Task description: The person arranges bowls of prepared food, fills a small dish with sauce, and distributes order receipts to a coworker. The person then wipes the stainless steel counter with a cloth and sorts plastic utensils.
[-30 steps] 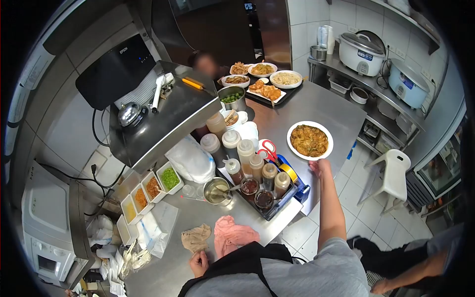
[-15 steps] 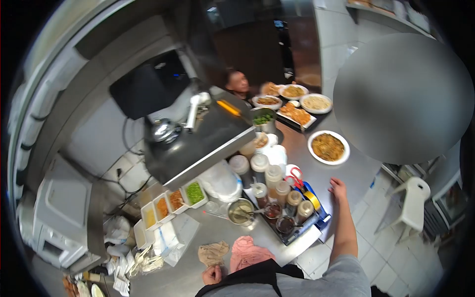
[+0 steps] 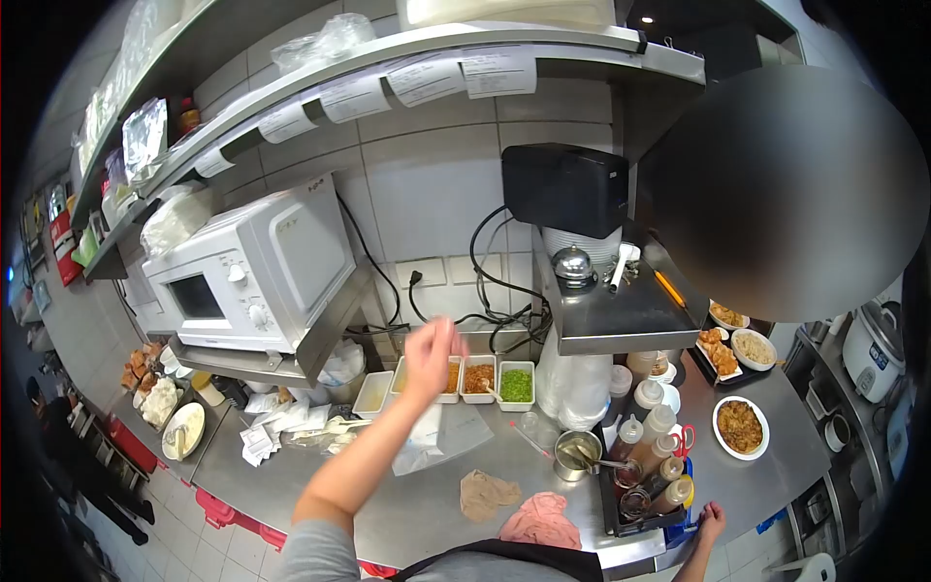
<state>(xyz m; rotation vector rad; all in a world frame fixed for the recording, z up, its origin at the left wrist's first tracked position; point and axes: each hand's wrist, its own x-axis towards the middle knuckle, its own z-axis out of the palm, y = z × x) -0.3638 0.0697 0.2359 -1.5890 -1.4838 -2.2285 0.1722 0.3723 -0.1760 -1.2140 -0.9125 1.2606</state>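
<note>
My left hand [image 3: 433, 357] is raised over the row of white topping tubs, blurred by motion; its fingers cannot be made out. Beneath and beside it are a tub of orange-brown topping [image 3: 478, 379], a tub of chopped green onion [image 3: 517, 385] and a pale, nearly bare tub [image 3: 372, 395]. My right hand [image 3: 713, 521] is low at the right, by the counter edge and the blue holder [image 3: 682, 532], its fingers loosely bent with nothing visible in them. A black tray of sauce bottles [image 3: 658, 427] stands just left of it.
A white microwave [image 3: 257, 267] sits on a shelf at left. A metal pot [image 3: 578, 456], beige cloth [image 3: 488, 495] and pink cloth [image 3: 543, 522] lie nearer me. At right are a bowl of food [image 3: 740, 428] and a tray of dishes [image 3: 752, 349]. An overhead shelf [image 3: 582, 39] carries hanging papers.
My view has swung left, bringing in the microwave and overhead shelf. My left hand has risen from beside the beige cloth to above the tubs. My right hand now appears nearer the counter's front edge.
</note>
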